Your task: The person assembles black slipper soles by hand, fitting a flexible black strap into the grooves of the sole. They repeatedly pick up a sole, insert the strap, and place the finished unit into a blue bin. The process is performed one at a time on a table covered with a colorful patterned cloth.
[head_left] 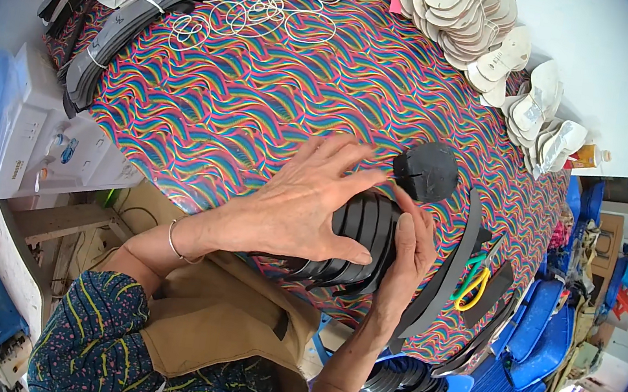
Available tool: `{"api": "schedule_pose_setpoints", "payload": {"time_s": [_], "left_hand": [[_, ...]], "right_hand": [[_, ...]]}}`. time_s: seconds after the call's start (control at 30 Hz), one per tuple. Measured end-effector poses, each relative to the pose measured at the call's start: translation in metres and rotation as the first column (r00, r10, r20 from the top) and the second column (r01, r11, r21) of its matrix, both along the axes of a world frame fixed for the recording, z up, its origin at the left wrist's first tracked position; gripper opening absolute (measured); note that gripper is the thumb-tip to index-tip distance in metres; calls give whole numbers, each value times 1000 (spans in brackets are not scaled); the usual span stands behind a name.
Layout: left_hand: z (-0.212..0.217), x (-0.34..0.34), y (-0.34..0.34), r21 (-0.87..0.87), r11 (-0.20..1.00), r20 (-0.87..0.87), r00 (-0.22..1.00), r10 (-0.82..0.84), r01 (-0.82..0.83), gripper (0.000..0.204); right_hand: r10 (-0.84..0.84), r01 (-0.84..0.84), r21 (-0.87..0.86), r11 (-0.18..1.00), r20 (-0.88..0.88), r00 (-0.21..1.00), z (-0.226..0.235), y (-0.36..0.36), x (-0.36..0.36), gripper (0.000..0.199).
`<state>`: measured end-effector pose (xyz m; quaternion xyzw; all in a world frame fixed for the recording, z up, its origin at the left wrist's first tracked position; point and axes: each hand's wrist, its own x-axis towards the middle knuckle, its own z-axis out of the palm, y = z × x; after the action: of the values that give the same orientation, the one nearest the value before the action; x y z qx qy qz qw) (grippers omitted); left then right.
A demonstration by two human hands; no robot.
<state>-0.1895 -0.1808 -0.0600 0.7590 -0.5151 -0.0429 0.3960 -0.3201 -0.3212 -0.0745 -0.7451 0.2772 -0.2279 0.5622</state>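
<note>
My left hand lies over the top of a stack of black shoe soles, fingers spread across it. From the right, my right hand presses against the end of the same stack, thumb up along its edge. The stack rests at the near edge of a table covered in a bright wavy multicoloured cloth. A black rounded lump sits on the cloth just beyond my right thumb.
Long black strips and scissors with green and yellow handles lie to the right. Bundled grey soles are at the far left, loose rubber bands beyond, pale insoles at the far right. A blue bin of black soles stands below.
</note>
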Motion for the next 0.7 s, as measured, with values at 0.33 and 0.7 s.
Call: {"api": "schedule_pose_setpoints", "payload": {"time_s": [0.33, 0.7], "left_hand": [[12, 5, -13, 108, 943, -155, 943, -296, 314, 53], [16, -23, -17, 99, 995, -181, 983, -10, 29, 34]], "right_hand": [[-293, 180, 415, 892, 227, 929, -16, 10, -6, 17], [-370, 193, 518, 833, 262, 891, -25, 10, -5, 14]]}}
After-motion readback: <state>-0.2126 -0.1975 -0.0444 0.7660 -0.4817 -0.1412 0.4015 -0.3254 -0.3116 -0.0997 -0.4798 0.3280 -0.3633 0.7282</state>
